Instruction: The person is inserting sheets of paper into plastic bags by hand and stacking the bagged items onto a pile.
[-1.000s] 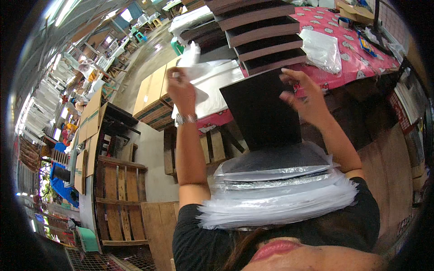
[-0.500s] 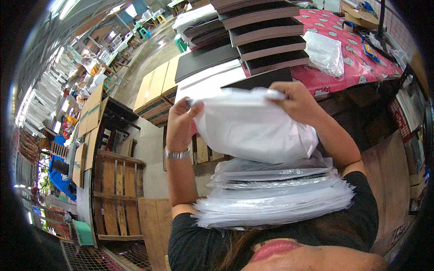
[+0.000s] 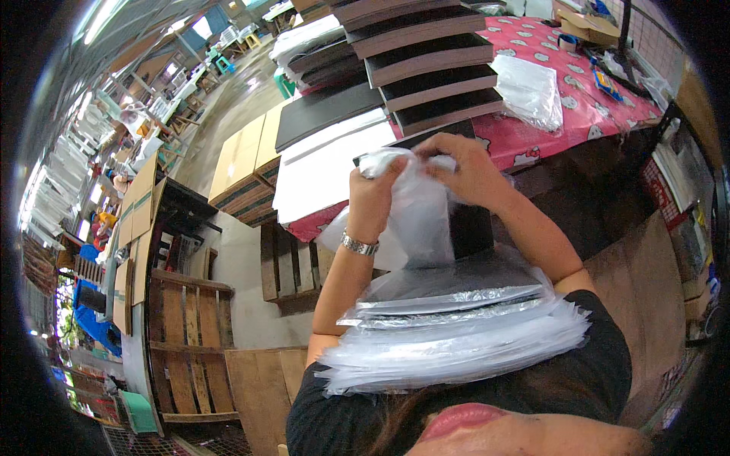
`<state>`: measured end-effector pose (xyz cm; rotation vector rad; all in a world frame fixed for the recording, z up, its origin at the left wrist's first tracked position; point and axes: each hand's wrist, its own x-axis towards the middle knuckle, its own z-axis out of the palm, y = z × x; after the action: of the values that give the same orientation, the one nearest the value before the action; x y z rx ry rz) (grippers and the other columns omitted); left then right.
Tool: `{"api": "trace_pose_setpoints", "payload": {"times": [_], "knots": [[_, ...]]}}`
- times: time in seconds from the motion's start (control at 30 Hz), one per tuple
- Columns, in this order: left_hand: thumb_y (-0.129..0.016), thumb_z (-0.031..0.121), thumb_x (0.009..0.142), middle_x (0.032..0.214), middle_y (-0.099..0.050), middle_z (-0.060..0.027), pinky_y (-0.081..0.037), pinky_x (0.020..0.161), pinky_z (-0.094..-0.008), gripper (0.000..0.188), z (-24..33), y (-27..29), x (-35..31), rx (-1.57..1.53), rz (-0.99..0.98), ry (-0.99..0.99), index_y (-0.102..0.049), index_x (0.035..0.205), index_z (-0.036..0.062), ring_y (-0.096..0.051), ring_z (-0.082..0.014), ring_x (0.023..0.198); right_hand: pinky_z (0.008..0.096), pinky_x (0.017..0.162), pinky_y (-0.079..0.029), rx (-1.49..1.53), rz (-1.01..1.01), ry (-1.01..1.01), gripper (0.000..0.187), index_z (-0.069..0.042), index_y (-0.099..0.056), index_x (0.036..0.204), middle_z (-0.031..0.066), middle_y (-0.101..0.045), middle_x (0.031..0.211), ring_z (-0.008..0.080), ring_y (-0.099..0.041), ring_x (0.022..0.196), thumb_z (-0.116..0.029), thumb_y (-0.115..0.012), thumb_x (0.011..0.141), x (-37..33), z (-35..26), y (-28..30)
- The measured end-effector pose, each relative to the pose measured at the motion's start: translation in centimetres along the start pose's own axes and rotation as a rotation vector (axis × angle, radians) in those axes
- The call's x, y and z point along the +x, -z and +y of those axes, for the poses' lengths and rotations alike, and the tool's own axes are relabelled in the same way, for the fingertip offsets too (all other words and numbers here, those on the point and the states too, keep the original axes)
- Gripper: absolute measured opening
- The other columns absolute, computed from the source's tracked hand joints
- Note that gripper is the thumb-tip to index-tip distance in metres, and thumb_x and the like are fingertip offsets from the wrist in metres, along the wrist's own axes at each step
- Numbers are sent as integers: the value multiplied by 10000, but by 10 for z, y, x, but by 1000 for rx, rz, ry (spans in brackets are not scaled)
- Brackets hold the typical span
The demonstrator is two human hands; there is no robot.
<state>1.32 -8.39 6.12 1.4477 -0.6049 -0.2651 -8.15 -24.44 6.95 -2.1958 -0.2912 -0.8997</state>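
Observation:
A translucent white plastic bag (image 3: 418, 216) hangs between my hands, its top bunched. My left hand (image 3: 372, 194), on the wrist with the metal-band watch (image 3: 359, 244), is closed round the gathered edge. Just to its right, my right hand (image 3: 465, 171) pinches the bag's other upper edge, with bent fingers. Behind the bag, part of a flat black panel (image 3: 469, 228) shows. Against my body rests a thick stack of clear plastic bags (image 3: 456, 346), with dark flat pieces near its top.
Stepped black-topped stacks (image 3: 437, 57) stand on a pink patterned tablecloth (image 3: 585, 83). White sheets (image 3: 327, 171) and a black board (image 3: 327, 114) lie to their left, beside cardboard boxes (image 3: 247, 152). A clear plastic packet (image 3: 527, 91) sits right. Wooden pallets (image 3: 190, 342) stand lower left.
My hands have come closer together, the left one moving right. The bag, spread wide between them before, is now bunched and narrower. The view has shifted slightly.

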Motion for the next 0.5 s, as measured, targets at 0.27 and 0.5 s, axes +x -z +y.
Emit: {"api": "trace_pose_setpoints", "payload": {"times": [0.27, 0.5], "knots": [[-631, 45, 792, 821, -665, -57, -470, 665, -219, 110, 7, 6, -19, -150, -73, -8, -660, 871, -26, -605, -103, 740, 236, 648, -438, 198, 98, -42, 103, -24, -570, 817, -16, -546, 679, 93, -497, 642, -116, -615, 833, -1, -1, -17], [-644, 21, 768, 872, -651, -84, -499, 672, -262, 140, -1, 2, -19, -605, -130, -28, -625, 900, -23, -615, -143, 746, 243, 551, -391, 148, -107, -245, 213, -4, -588, 784, -15, -530, 643, 60, -448, 627, -203, -619, 855, 6, -3, -8]]}}
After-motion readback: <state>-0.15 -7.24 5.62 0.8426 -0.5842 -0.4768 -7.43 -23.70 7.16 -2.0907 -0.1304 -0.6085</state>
